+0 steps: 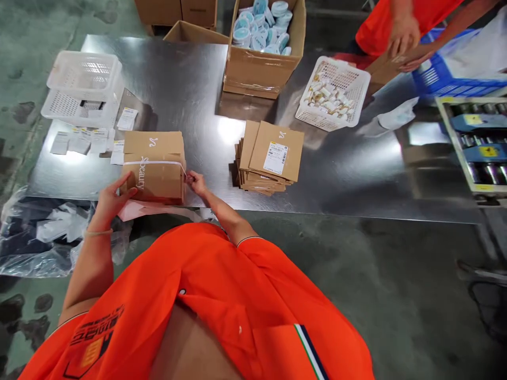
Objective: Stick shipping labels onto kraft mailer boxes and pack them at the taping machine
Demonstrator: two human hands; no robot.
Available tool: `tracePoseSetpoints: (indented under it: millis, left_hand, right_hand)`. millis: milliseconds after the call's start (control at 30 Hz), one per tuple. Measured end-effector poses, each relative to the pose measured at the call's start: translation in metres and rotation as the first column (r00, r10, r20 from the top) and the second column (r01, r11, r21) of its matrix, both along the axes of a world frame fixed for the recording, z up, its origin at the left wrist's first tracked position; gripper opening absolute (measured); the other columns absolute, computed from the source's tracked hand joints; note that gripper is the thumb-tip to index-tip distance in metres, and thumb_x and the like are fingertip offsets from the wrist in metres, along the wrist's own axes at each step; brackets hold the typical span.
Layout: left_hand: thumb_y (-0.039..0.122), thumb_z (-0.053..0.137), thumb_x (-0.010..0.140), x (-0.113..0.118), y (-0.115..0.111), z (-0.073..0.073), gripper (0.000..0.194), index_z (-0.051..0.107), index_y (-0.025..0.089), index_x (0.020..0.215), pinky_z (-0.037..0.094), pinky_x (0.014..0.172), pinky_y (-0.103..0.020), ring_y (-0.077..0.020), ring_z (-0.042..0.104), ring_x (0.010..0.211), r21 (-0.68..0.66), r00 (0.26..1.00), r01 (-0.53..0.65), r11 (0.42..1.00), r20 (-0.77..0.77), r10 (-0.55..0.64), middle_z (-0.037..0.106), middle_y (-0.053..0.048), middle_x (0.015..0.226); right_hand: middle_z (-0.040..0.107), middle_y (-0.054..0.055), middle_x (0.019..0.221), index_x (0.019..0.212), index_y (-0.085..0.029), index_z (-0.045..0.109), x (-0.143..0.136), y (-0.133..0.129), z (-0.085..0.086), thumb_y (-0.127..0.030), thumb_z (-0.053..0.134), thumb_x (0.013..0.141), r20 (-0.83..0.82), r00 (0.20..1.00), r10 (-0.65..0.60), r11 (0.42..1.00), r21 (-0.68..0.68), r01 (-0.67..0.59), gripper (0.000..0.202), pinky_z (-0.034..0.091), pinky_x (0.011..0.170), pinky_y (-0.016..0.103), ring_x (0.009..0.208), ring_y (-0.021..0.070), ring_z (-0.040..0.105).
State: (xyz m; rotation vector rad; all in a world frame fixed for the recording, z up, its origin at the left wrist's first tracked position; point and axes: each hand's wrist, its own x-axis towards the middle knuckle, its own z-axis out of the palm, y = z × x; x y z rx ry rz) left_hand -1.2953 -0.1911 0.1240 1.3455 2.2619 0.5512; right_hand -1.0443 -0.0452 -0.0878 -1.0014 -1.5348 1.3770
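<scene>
A stack of brown flat cardboard boxes (pixel 162 182) with white lettering lies at the front left of the steel table. A thin white strap (pixel 158 162) runs across its top. My left hand (pixel 113 196) grips the stack's front left corner, thumb on top and fingers along the side. At the right side, my right hand (pixel 196 182) is closed in a pinch on the strap's end, which is pulled out to a slant. Pink sheet material (pixel 154 209) sticks out beneath the stack's front edge. Further right sits another pile of flat cardboard boxes (pixel 257 145), with a white label (pixel 276 158) on top.
Behind are a carton of round blue-and-white containers (pixel 249 68) and a white basket of small items (pixel 332 119). White plastic baskets (pixel 85 74) and label stacks (pixel 79 141) lie left. A co-worker's hands (pixel 404 39) hold cardboard near a blue crate (pixel 447 79). A rack (pixel 455 142) stands right.
</scene>
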Motion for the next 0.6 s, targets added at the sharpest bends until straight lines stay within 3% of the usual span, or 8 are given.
tracePoseSetpoints:
  millis: [133,300,433,600]
  left_hand:
    - [0.025,0.081,0.097,0.001,0.001,0.000,0.065,0.066,0.020,0.160,0.051,0.124,-0.036,-0.0294,0.068,0.145,0.001,1.000,0.015,1.000,-0.011,-0.015,0.074,-0.009,0.151]
    - [0.028,0.080,0.096,-0.005,0.000,-0.007,0.067,0.066,0.020,0.160,0.052,0.123,-0.038,-0.0292,0.070,0.142,0.006,1.000,0.022,1.000,0.008,-0.022,0.075,-0.008,0.149]
    - [0.031,0.080,0.091,-0.009,0.000,-0.012,0.070,0.068,0.019,0.158,0.051,0.124,-0.040,-0.0287,0.070,0.140,0.060,0.999,0.038,0.997,0.035,-0.041,0.076,-0.008,0.148]
    - [0.054,0.071,0.087,-0.015,-0.002,-0.008,0.080,0.066,0.023,0.162,0.060,0.112,-0.047,-0.0374,0.077,0.127,-0.045,0.997,0.039,0.998,-0.072,-0.043,0.084,-0.008,0.130]
  right_hand:
    - [0.052,-0.007,0.063,0.073,-0.020,0.063,-0.005,0.005,-0.009,-0.034,0.077,0.082,-0.039,0.996,-0.086,0.989,-0.122,0.080,0.022,0.041,0.070,0.024,0.069,0.0119,0.047]
    - [0.061,-0.004,0.068,0.076,-0.020,0.070,-0.004,0.007,-0.016,-0.041,0.081,0.079,-0.120,0.990,-0.079,0.981,-0.184,0.056,0.024,0.045,0.071,0.024,0.072,0.0130,0.053]
    - [0.071,-0.001,0.073,0.079,-0.019,0.077,0.000,0.000,-0.016,-0.046,0.086,0.072,-0.160,0.982,-0.103,0.953,-0.298,0.052,0.029,0.046,0.061,0.023,0.070,0.0138,0.057]
    - [0.076,0.001,0.074,0.076,-0.018,0.079,0.002,-0.012,-0.005,-0.046,0.094,0.068,-0.258,0.954,-0.152,0.892,-0.453,0.020,0.033,0.052,0.060,0.022,0.071,0.0145,0.063]
